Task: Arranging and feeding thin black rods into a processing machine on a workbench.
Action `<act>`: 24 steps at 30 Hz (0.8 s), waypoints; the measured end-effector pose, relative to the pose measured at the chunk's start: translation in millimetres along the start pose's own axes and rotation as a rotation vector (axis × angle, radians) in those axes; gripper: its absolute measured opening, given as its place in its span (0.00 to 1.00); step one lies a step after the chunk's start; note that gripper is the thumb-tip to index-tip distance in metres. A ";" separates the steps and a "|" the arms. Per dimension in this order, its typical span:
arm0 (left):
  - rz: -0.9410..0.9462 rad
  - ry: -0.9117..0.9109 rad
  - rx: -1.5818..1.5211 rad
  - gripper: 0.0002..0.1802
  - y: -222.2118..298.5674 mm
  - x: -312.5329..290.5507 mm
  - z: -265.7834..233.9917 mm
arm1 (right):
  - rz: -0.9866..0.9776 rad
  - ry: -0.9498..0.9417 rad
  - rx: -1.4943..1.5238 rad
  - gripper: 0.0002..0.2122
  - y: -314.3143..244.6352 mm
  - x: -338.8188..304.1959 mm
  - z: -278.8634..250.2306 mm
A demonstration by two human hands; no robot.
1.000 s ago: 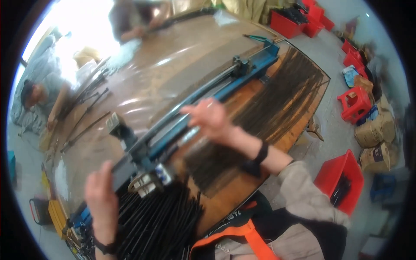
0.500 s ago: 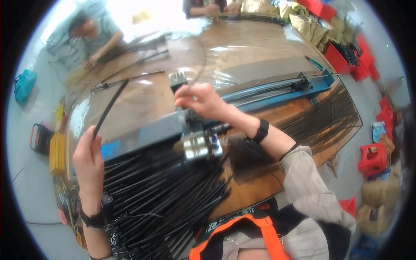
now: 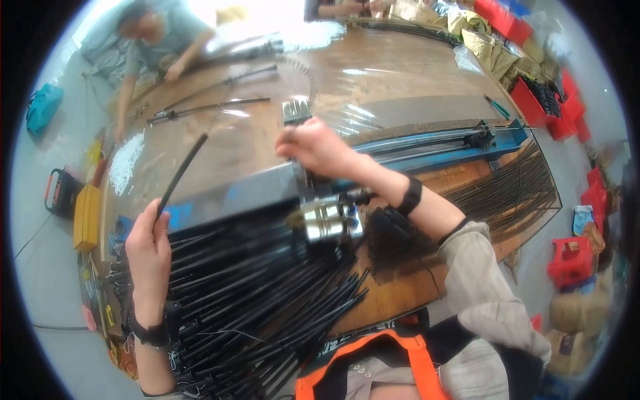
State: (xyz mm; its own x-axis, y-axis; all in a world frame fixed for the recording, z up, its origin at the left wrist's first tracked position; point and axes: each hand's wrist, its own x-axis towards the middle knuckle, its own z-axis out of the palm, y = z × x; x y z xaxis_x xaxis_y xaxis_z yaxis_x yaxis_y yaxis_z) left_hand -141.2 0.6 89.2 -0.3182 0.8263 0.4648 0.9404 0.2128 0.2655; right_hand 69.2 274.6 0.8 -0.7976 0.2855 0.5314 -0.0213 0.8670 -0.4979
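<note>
My left hand [image 3: 150, 243] grips a slim black rod [image 3: 181, 172] that slants up and to the right. Fingers curled, my right hand [image 3: 317, 148] is on the upper part of a bench machine, just below a metal block [image 3: 297, 111]. What those fingers hold is hidden. Below it sits a shiny metal clamp-like fixture [image 3: 328, 221]. A blue rail [image 3: 427, 150] runs to the right from the machine. Under and beside my left forearm lies a heap of long black rods [image 3: 247, 293], several with cords at their near ends.
Across the table [image 3: 373, 80], another person [image 3: 163, 40] reaches over the far left. Thin dark rods [image 3: 493, 190] lie at the right. Green-handled pliers [image 3: 497, 107] rest near the far right edge. Red bins [image 3: 533, 107] and a red stool [image 3: 570, 261] stand right; a yellow box [image 3: 86, 217] stands left.
The whole view has shifted a little, with the table sitting farther right. The other person leans farther over the table with an arm stretched down. Both my hands keep nearly the same pose.
</note>
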 end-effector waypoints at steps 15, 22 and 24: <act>-0.025 -0.037 -0.003 0.13 -1.7 -4.1 -0.7 | -0.015 -0.200 -0.286 0.04 -8.1 5.5 11.8; 0.082 -0.229 0.134 0.13 -32.8 -3.1 22.1 | 0.066 0.194 -0.695 0.06 64.1 -141.8 -112.5; 0.191 -0.276 0.120 0.13 -14.8 9.0 54.8 | 0.219 0.170 -0.820 0.04 63.9 -170.7 -145.0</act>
State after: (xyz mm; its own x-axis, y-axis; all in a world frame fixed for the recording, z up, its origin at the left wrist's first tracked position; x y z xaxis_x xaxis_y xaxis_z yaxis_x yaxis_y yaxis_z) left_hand -151.4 33.4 43.2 -0.1059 0.9633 0.2468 0.9924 0.0868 0.0869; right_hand 291.3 340.5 -22.4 -0.6301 0.4814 0.6093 0.6162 0.7874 0.0151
